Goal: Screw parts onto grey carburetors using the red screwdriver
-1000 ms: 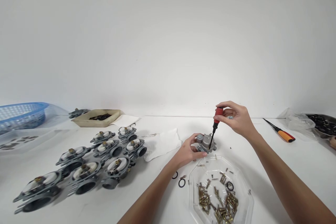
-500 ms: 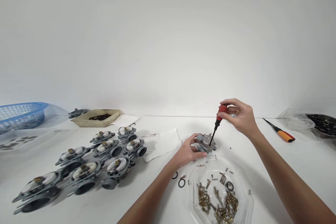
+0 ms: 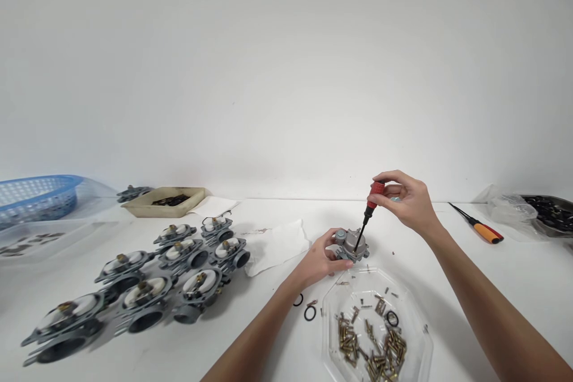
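Observation:
A grey metal carburetor (image 3: 353, 243) rests on the white table with a domed bowl facing up. My left hand (image 3: 319, 260) grips it from the left, thumb along the near side and fingers behind. In my right hand (image 3: 405, 198) is a screwdriver (image 3: 376, 192) with a red handle, pinched near its top between thumb and fingers. Its black shaft slants down to the left, the tip on the near edge of the bowl. Whether a screw sits under the tip is too small to tell.
An octagonal clear tray (image 3: 333, 340) of brass parts stands in front. Several opened carburetors (image 3: 143, 298) are at left, near a beige tray (image 3: 134, 209) and blue basket (image 3: 67, 185). Pliers with orange-red handles (image 3: 487, 233) lie right. Black O-rings (image 3: 310, 313) and white paper (image 3: 280, 245) lie nearby.
My right hand and the screwdriver have shifted slightly left and down, and the tip has moved a little left on the bowl's edge. My left hand still holds the carburetor in place.

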Available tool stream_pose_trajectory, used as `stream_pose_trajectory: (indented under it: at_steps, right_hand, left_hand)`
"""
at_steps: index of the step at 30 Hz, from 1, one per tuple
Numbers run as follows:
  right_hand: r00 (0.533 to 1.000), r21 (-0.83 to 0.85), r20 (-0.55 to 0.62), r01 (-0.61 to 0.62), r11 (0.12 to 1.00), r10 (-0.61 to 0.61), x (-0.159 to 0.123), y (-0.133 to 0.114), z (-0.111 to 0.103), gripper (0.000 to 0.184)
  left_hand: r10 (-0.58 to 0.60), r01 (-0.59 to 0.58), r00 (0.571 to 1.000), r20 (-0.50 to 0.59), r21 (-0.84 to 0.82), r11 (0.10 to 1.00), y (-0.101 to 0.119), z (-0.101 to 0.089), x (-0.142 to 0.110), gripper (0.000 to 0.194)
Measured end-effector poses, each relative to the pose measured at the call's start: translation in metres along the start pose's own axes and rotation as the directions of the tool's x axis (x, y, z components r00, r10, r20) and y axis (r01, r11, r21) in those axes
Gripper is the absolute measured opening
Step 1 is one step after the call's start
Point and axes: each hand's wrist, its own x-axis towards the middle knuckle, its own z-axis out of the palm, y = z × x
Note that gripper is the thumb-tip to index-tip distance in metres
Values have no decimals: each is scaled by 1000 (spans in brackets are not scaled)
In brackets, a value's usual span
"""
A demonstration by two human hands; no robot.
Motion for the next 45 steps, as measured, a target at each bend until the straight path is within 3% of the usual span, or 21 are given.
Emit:
stream_pose_trajectory:
  at_steps: [24, 32, 39, 45]
  right_hand:
    - [999, 3, 35, -11, 1000, 11, -1, 1, -2, 31]
    - [1000, -13, 28, 7, 1000, -6, 0, 1, -2, 31]
    - [999, -23, -44, 18, 1000, -19, -1, -1, 0, 31]
    - [999, -37, -12, 29, 999, -29, -1, 3, 3, 30]
  left_hand:
    - [-3, 3, 1000, 5, -2, 1000, -4, -1, 2, 70]
    - [-9, 9, 1000, -4, -4, 1000, -2, 0, 1, 71]
    - [9, -9, 1000, -1, -15, 1000, -4, 0, 1, 69]
    - [1, -1, 1000, 2, -11, 1000, -1, 1, 1, 66]
